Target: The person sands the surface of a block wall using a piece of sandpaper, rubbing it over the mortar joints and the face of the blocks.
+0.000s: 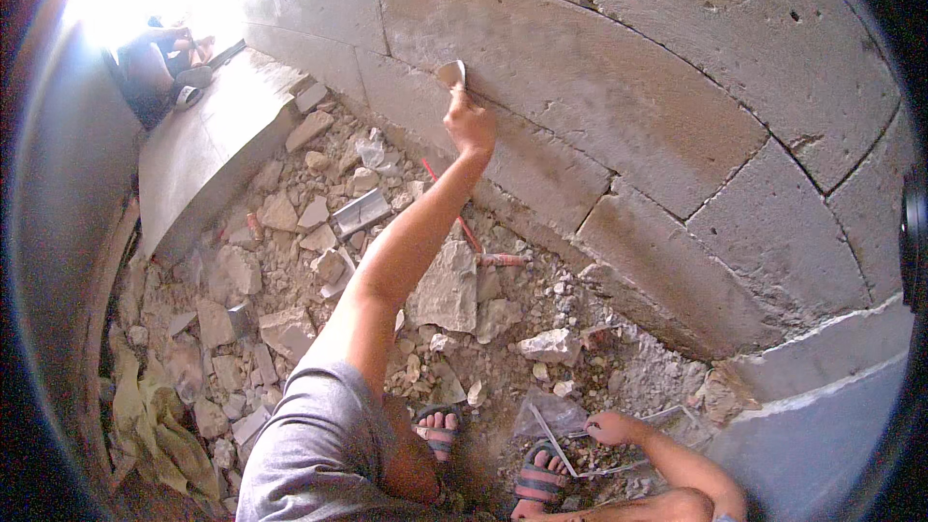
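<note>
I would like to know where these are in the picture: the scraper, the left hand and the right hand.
Scraper [451,73]: head view, on its flared blade.
Left hand [470,127]: head view, on the middle of the hand.
Right hand [610,428]: head view, on the middle of the hand.

The camera sat on the person's head and looked down and forward through a wide fisheye lens. The grey sleeve [309,435] at the lower left was quite near to it; the left hand [471,124] at the upper centre was farther. The block wall [580,87] curved across the upper right.
</note>
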A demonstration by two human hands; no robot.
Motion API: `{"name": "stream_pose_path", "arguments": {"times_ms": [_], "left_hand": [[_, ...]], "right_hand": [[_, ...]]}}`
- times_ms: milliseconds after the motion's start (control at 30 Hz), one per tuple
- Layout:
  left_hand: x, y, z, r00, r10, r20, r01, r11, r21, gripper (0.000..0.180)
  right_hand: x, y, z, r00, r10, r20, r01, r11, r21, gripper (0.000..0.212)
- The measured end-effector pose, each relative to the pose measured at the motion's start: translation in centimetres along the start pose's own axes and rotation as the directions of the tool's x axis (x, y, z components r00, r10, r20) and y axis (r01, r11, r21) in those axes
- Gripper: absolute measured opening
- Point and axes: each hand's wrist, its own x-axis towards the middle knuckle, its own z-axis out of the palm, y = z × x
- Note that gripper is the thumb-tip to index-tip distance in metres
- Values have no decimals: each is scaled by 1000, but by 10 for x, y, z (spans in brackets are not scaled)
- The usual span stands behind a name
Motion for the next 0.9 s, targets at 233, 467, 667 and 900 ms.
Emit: {"name": "stream_pose_path", "arguments": {"times_ms": [233,467,667,900], "left_hand": [[-35,2,9,997,75,31,-68,980,-187,41],[-35,11,13,999,-32,12,34,990,-134,38],[12,-12,26,977,-58,-205,14,978,-207,31],[60,-14,6,986,-153,-66,151,988,-35,30]], "right_hand": [[-6,22,22,997,-76,-3,75,995,-71,34],[-14,18,20,993,45,105,-41,998,-39,35],[-7,22,26,999,-14,-43,11,997,-81,34],[-4,26,24,999,-35,2,35,998,-55,35]]}}
